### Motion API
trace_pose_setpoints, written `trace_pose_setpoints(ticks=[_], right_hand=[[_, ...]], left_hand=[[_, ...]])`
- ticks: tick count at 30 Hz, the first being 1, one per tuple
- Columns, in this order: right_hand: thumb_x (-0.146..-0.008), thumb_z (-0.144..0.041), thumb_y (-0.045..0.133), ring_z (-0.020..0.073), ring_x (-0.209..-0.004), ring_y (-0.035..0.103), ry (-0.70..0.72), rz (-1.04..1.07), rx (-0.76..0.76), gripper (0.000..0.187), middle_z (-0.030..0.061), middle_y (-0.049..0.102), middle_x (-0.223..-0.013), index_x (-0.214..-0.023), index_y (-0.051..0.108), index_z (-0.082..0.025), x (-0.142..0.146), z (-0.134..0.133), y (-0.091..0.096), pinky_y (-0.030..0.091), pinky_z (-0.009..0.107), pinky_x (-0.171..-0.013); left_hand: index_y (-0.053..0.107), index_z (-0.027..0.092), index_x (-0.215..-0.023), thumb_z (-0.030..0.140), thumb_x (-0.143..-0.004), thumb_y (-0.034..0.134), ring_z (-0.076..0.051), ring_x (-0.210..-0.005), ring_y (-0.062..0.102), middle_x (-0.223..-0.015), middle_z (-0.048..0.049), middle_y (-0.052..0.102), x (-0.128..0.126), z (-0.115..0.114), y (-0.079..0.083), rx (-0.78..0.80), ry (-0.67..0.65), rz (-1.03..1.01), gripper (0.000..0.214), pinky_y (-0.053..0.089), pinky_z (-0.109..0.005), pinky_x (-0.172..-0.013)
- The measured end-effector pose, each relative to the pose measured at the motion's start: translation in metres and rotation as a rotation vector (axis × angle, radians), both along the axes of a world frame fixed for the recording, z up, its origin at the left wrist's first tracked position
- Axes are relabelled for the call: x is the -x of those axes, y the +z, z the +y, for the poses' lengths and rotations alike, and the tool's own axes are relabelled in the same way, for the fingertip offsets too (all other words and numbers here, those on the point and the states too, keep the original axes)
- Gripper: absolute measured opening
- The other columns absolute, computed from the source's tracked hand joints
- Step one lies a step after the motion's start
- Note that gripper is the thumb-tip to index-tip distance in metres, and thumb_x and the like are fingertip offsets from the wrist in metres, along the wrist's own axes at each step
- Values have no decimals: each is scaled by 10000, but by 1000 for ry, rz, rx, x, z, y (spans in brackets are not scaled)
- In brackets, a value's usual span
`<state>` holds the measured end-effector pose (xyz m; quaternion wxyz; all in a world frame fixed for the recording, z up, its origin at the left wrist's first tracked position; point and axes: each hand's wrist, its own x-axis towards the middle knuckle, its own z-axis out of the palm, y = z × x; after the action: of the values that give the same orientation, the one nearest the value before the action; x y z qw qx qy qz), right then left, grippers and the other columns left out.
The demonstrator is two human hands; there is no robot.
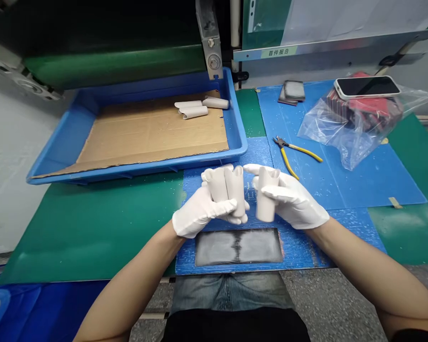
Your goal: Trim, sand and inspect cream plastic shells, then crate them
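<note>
Both my hands wear white gloves and are raised over the blue mat [306,247]. My left hand [199,209] is wrapped around a pair of off-white plastic tubes [236,190] held side by side, their cut ends up. In my right hand [292,202] is one similar off-white tube [266,202], roughly upright, gripped between thumb and fingers, with a notched upper rim. A small gap separates the two hands. On the mat just below them lies a dark rectangular abrasive-looking pad [217,249] with a greyish, powdery surface.
Several more tubes [195,112] lie on cardboard [146,133] in a blue tray [240,128] under a green conveyor roller [121,66]. Yellow-handled cutters [288,151], small dark pads [294,90], and a phone [367,86] atop a plastic bag [353,137] of reddish pieces are at right.
</note>
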<state>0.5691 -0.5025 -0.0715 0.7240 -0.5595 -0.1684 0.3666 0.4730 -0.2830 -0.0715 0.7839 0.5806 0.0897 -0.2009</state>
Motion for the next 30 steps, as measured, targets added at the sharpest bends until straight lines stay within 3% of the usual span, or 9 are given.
trace_pose_setpoints(ticks=[4,9,15,19,21,26,30], right_hand=[[-824,-388,819,178,-764,626,71,60,5,490,26,722,-939,-1264,710,-201,0,2,0,528,363,-765],[-826,-408,830,172,-667,641,215,213,-49,385,3,711,-822,-1124,698,-203,9,8,-4,520,345,-682],[-741,-377,907,203,-927,683,69,178,33,435,35,747,-996,-1087,713,-196,14,9,-9,543,383,-890],[-730,-381,910,180,-872,659,116,127,61,375,17,731,-943,-991,723,-188,14,10,-7,526,380,-890],[-725,-386,910,162,-836,638,115,92,64,361,4,720,-923,-961,723,-187,14,10,-7,517,365,-878],[-741,-409,893,161,-860,645,54,-3,81,399,5,726,-958,-1013,694,-196,17,10,-6,514,358,-898],[-748,-434,889,169,-895,671,-63,-35,100,421,18,731,-1001,-1023,668,-206,22,13,-5,534,357,-889]], left_hand=[[754,80,-1101,454,-857,831,-246,-865,782,-976,-169,792,5,-3,-1,131,-189,18,454,659,-336,-787],[754,106,-1022,402,-793,888,-224,-827,771,-919,-119,796,3,-5,-5,108,-192,14,397,655,-316,-757],[722,112,-943,408,-690,948,-207,-747,745,-825,-81,762,0,-9,-5,46,-143,102,451,647,-294,-649],[712,129,-975,429,-733,910,-225,-775,753,-856,-84,764,1,-12,-2,35,-169,77,433,654,-335,-678],[713,138,-938,398,-751,888,-207,-771,740,-842,-64,757,1,-14,0,-67,-153,47,365,642,-324,-693],[740,151,-822,342,-682,908,-181,-799,701,-844,-21,758,-2,-18,5,-565,-54,-33,291,571,-264,-703],[784,171,-926,390,-667,920,-226,-916,726,-915,-13,787,-2,-20,3,-682,4,-26,365,570,-264,-728]])
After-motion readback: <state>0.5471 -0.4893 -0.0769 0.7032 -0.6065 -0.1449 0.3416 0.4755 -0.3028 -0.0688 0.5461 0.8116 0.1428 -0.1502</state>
